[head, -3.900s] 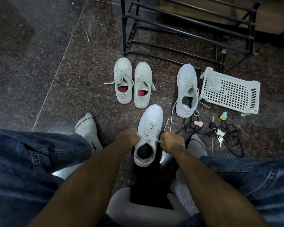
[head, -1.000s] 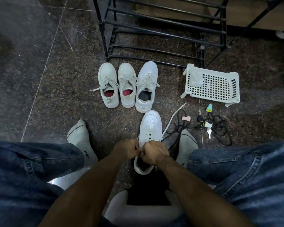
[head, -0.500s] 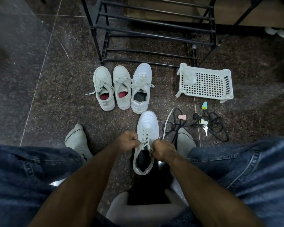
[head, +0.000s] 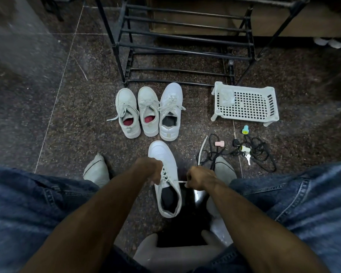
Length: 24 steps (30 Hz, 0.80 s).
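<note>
Item: white sneaker [head: 171,170], standing on the floor [head: 77,134] between the person's socked feet, toe pointing away, heel collar open toward the person, no foot inside. Fastening: lace [head: 180,181], being tightened or tied at the top eyelets. Left grip [head: 149,168]: fingers curled tight against the sneaker's left eyelets and closed on the lace, a short white end showing under the fist. Right grip [head: 200,179]: closed on the other end, which runs taut out to the right of the tongue. Risks, as judged: (1) uneven pull, since the right strand is drawn well out while the left is held close to the eyelets, so one end may run short and the knot sit off-centre; (2) the sneaker is unweighted, so a hard tug may tip it or drag it across the floor; (3) a slipping pinch on so thin a strand would let the crossings go slack; (4) a loose white lace [head: 202,152] and a tangle of black cord [head: 261,154] lie just beside the right foot [head: 223,170], near the right grip, and could be caught up by hand or foot. Adjacent, not in hand: row of three sneakers [head: 149,111], side by side before the black rack [head: 175,50]; overturned white basket [head: 246,103] to the right; keys [head: 248,159] and a pink cap [head: 219,143] among the cord.
</note>
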Each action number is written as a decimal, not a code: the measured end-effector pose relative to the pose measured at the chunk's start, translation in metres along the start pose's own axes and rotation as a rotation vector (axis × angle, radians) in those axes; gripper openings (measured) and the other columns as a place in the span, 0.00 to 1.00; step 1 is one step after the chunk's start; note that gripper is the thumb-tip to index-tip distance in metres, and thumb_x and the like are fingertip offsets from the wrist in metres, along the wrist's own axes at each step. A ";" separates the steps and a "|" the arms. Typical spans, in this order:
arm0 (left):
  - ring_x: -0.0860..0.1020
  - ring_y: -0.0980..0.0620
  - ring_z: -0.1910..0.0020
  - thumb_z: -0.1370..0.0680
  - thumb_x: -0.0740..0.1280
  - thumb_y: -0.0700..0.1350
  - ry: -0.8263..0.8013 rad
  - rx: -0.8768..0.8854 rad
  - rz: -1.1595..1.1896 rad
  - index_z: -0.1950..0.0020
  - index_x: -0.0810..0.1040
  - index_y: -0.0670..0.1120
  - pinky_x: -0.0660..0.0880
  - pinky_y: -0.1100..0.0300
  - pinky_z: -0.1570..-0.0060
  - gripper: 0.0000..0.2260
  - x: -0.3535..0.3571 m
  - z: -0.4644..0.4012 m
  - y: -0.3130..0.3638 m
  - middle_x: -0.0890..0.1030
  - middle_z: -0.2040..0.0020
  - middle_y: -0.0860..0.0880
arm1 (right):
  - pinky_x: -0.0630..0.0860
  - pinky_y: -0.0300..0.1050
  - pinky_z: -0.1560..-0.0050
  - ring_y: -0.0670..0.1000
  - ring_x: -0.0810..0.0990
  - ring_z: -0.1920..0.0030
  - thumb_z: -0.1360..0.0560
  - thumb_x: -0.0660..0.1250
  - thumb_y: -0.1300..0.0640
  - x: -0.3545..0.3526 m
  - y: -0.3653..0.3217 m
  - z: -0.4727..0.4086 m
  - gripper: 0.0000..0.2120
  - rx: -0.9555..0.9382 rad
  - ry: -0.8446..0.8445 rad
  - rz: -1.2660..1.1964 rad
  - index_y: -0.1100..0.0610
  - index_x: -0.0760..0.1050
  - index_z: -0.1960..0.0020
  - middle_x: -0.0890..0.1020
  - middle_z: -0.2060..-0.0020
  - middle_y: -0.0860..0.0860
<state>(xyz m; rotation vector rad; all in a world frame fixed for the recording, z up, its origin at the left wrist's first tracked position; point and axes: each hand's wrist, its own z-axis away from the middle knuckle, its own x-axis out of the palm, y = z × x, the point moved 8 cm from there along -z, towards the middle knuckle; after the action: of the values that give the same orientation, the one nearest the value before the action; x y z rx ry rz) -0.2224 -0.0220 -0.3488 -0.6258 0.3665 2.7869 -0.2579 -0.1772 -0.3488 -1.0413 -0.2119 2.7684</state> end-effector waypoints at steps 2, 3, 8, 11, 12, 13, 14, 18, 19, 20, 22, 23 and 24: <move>0.77 0.54 0.66 0.25 0.71 0.51 -0.020 0.066 0.037 0.62 0.81 0.43 0.74 0.63 0.62 0.12 -0.005 0.006 0.005 0.81 0.65 0.49 | 0.71 0.42 0.50 0.55 0.79 0.43 0.28 0.71 0.46 -0.002 -0.002 0.001 0.12 -0.011 0.000 -0.012 0.52 0.80 0.48 0.82 0.46 0.52; 0.74 0.57 0.69 0.25 0.70 0.51 -0.016 0.096 0.077 0.61 0.83 0.43 0.70 0.64 0.66 0.12 -0.007 0.010 0.006 0.80 0.67 0.50 | 0.71 0.42 0.51 0.55 0.79 0.43 0.28 0.71 0.47 -0.002 -0.004 0.001 0.12 -0.019 -0.003 -0.017 0.51 0.80 0.49 0.82 0.46 0.52; 0.78 0.53 0.69 0.23 0.70 0.46 0.077 0.158 0.496 0.67 0.80 0.45 0.75 0.61 0.59 0.13 -0.003 0.014 -0.012 0.82 0.67 0.43 | 0.72 0.45 0.49 0.56 0.81 0.46 0.28 0.68 0.42 0.002 -0.018 -0.001 0.15 -0.049 -0.010 -0.051 0.52 0.79 0.50 0.83 0.48 0.53; 0.76 0.54 0.72 0.24 0.70 0.46 0.193 0.135 0.498 0.65 0.80 0.44 0.72 0.64 0.66 0.11 -0.003 0.014 -0.025 0.82 0.64 0.41 | 0.75 0.47 0.48 0.55 0.81 0.48 0.31 0.70 0.37 0.009 -0.028 -0.006 0.21 -0.051 -0.014 -0.043 0.53 0.78 0.48 0.82 0.49 0.53; 0.75 0.55 0.70 0.24 0.70 0.46 0.222 0.136 0.462 0.64 0.80 0.43 0.71 0.64 0.65 0.11 -0.003 0.015 -0.024 0.81 0.64 0.43 | 0.75 0.47 0.47 0.55 0.80 0.47 0.31 0.70 0.37 0.011 -0.032 -0.008 0.23 -0.048 -0.009 -0.015 0.53 0.78 0.46 0.82 0.48 0.53; 0.74 0.55 0.67 0.23 0.70 0.47 0.241 0.136 0.437 0.62 0.80 0.43 0.69 0.63 0.64 0.10 -0.003 0.016 -0.022 0.80 0.64 0.45 | 0.74 0.47 0.46 0.55 0.80 0.45 0.31 0.69 0.36 0.014 -0.037 -0.009 0.24 -0.041 0.002 0.013 0.53 0.77 0.45 0.81 0.46 0.53; 0.73 0.54 0.66 0.23 0.69 0.47 0.244 0.135 0.436 0.61 0.80 0.43 0.69 0.63 0.64 0.10 -0.003 0.017 -0.020 0.80 0.63 0.44 | 0.73 0.47 0.45 0.56 0.79 0.43 0.30 0.68 0.36 0.017 -0.042 -0.010 0.24 -0.037 0.018 0.031 0.53 0.76 0.43 0.81 0.44 0.54; 0.76 0.51 0.65 0.24 0.69 0.47 0.204 0.102 0.467 0.60 0.82 0.42 0.71 0.63 0.64 0.10 0.002 0.013 -0.022 0.83 0.61 0.41 | 0.73 0.49 0.42 0.59 0.78 0.39 0.25 0.62 0.45 0.027 -0.058 -0.012 0.20 -0.033 0.065 0.026 0.56 0.75 0.39 0.79 0.40 0.57; 0.77 0.51 0.65 0.24 0.70 0.48 0.210 0.088 0.473 0.61 0.83 0.43 0.72 0.62 0.63 0.09 0.002 0.011 -0.027 0.83 0.61 0.41 | 0.74 0.50 0.42 0.60 0.78 0.40 0.25 0.61 0.47 0.025 -0.060 -0.011 0.19 -0.034 0.084 0.019 0.57 0.75 0.39 0.79 0.40 0.58; 0.77 0.52 0.64 0.25 0.71 0.48 0.218 0.074 0.471 0.63 0.83 0.45 0.72 0.62 0.62 0.09 0.000 0.010 -0.031 0.84 0.62 0.43 | 0.74 0.50 0.42 0.60 0.78 0.40 0.24 0.60 0.48 0.022 -0.059 -0.010 0.19 -0.031 0.106 0.003 0.58 0.76 0.40 0.79 0.40 0.58; 0.77 0.54 0.66 0.27 0.73 0.48 0.210 0.077 0.453 0.69 0.81 0.48 0.74 0.60 0.60 0.11 -0.006 0.012 -0.037 0.82 0.67 0.48 | 0.73 0.51 0.42 0.62 0.77 0.40 0.24 0.59 0.48 0.011 -0.053 -0.007 0.20 -0.017 0.151 -0.039 0.60 0.75 0.40 0.78 0.40 0.61; 0.76 0.55 0.68 0.27 0.73 0.48 0.188 0.093 0.448 0.70 0.80 0.49 0.73 0.61 0.62 0.12 -0.010 0.016 -0.037 0.81 0.69 0.50 | 0.72 0.51 0.42 0.63 0.77 0.40 0.23 0.60 0.47 0.005 -0.050 -0.007 0.20 -0.009 0.170 -0.056 0.61 0.74 0.40 0.78 0.40 0.62; 0.75 0.57 0.71 0.26 0.73 0.48 0.159 0.103 0.447 0.69 0.81 0.48 0.72 0.63 0.66 0.11 -0.015 0.022 -0.038 0.80 0.71 0.51 | 0.73 0.51 0.42 0.63 0.76 0.40 0.23 0.60 0.47 0.001 -0.047 -0.008 0.21 -0.002 0.181 -0.066 0.62 0.74 0.39 0.78 0.40 0.62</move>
<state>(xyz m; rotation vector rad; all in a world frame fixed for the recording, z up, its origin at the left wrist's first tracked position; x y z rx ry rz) -0.2064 0.0166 -0.3304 -0.8308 0.7619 3.1134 -0.2481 -0.1305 -0.3468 -1.2526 -0.2205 2.5974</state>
